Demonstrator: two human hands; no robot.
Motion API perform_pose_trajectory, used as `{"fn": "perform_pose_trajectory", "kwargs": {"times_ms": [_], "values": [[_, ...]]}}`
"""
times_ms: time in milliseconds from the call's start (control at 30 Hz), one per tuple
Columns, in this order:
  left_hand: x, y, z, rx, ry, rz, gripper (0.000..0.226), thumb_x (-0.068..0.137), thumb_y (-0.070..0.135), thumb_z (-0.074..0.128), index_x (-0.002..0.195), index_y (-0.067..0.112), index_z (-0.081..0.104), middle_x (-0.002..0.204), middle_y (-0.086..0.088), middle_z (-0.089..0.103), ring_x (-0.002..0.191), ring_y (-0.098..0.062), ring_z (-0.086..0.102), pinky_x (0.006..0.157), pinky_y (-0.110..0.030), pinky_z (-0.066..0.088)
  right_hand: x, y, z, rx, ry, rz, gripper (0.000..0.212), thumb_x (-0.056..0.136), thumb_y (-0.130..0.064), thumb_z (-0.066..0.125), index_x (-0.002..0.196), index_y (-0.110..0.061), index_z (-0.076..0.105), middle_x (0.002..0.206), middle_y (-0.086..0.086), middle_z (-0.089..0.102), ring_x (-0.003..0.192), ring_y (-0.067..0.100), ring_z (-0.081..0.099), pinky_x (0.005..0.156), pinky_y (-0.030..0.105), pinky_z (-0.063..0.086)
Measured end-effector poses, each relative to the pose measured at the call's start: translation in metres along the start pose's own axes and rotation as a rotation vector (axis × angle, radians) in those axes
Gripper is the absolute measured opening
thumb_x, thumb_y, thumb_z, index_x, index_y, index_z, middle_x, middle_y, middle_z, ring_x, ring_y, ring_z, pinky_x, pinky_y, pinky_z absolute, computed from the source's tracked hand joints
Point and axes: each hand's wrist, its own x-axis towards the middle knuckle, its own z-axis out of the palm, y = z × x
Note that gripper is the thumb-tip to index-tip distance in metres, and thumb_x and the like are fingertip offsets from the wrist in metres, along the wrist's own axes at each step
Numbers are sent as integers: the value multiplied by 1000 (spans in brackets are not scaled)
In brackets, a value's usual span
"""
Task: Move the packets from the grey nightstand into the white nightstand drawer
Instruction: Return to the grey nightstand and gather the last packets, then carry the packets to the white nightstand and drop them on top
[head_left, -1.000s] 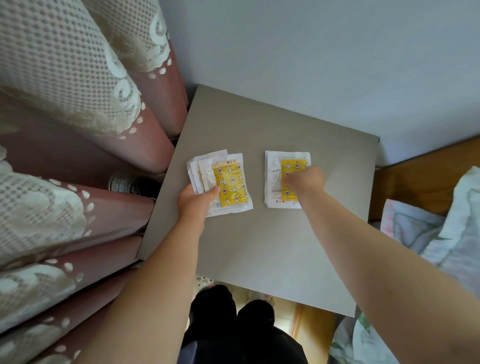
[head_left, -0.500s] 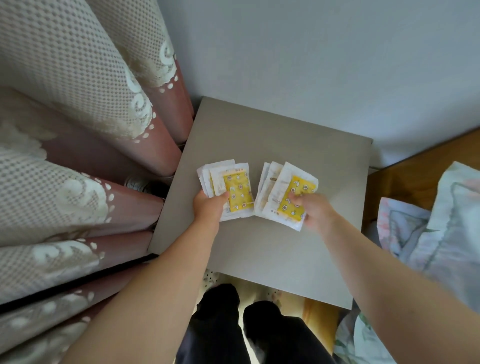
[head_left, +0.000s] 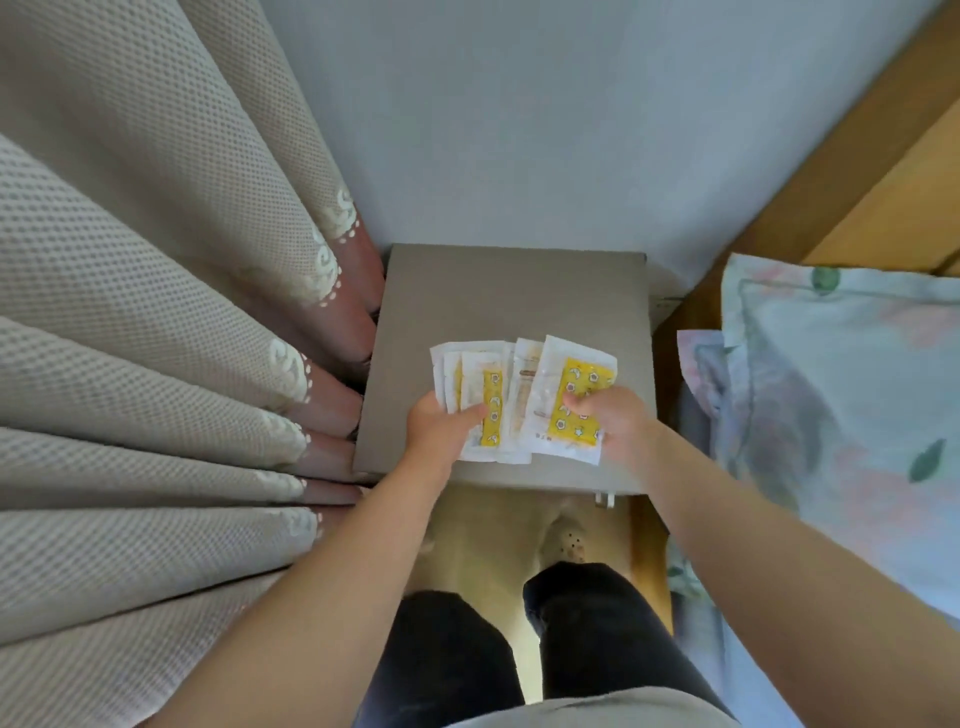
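**Packets held over the grey nightstand (head_left: 511, 299)**

At mid-frame, the left hand (head_left: 441, 428) grips the left stack of packets (head_left: 470, 382), with its thumb curled across the top one. The right hand (head_left: 615, 421) pinches the right stack of packets (head_left: 563, 395), and the two stacks overlap. A curtain (head_left: 156, 322) hangs at the left and a pillow (head_left: 841, 395) lies at the right.

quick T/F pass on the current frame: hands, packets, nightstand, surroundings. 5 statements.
1. Each hand grips its own stack of packets. True: the left hand holds the left stack, the right hand the right stack.
2. The packets lie untouched on the grey nightstand. False: both stacks are in the hands, over the grey nightstand.
3. A curtain hangs left of the grey nightstand. True.
4. A white drawer stands open in view. False: none shows.
5. The right stack's top packet is plain white. False: it has a yellow patterned panel.
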Motion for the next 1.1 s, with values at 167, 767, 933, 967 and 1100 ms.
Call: {"fn": "perform_pose_trajectory", "kwargs": {"times_ms": [167, 767, 933, 967, 1100], "values": [[-48, -28, -17, 123, -156, -38, 27, 80, 0, 73, 101, 15, 66, 97, 1, 69, 84, -14, 66, 80, -29, 53, -71, 72, -6, 205, 62, 12, 26, 81, -6, 70, 107, -4, 64, 110, 13, 68, 98, 32, 66, 88, 52, 51], [-280, -250, 5, 814, -773, -93, 22, 80, 3, 73, 98, 16, 68, 104, -3, 71, 90, -17, 68, 80, -32, 56, -300, 461, -55, 1078, 530, 181, 19, 87, 8, 57, 101, -3, 61, 109, 15, 65, 98, 33, 64, 79, 47, 51], [-374, -323, 6, 1023, -960, -67, 33, 82, 4, 72, 114, 8, 65, 108, -4, 70, 94, -18, 67, 77, -29, 56, -375, 584, -47, 1313, 624, 205, 23, 90, 7, 54, 111, -1, 56, 111, 14, 63, 101, 31, 61, 87, 47, 50], [-393, -339, 4, 1059, -995, -70, 33, 81, 4, 73, 113, 8, 66, 109, -6, 70, 96, -20, 68, 84, -34, 56, -392, 608, -45, 1361, 644, 202, 18, 90, 8, 53, 106, -1, 57, 108, 14, 62, 102, 31, 60, 89, 47, 49], [-485, -408, -7, 1182, -1162, -12, 30, 79, 2, 74, 107, 10, 66, 107, -6, 70, 98, -21, 67, 92, -38, 52, -463, 714, -26, 1553, 750, 195, 15, 87, 9, 57, 98, -1, 60, 108, 16, 63, 104, 35, 63, 88, 50, 50]]}}
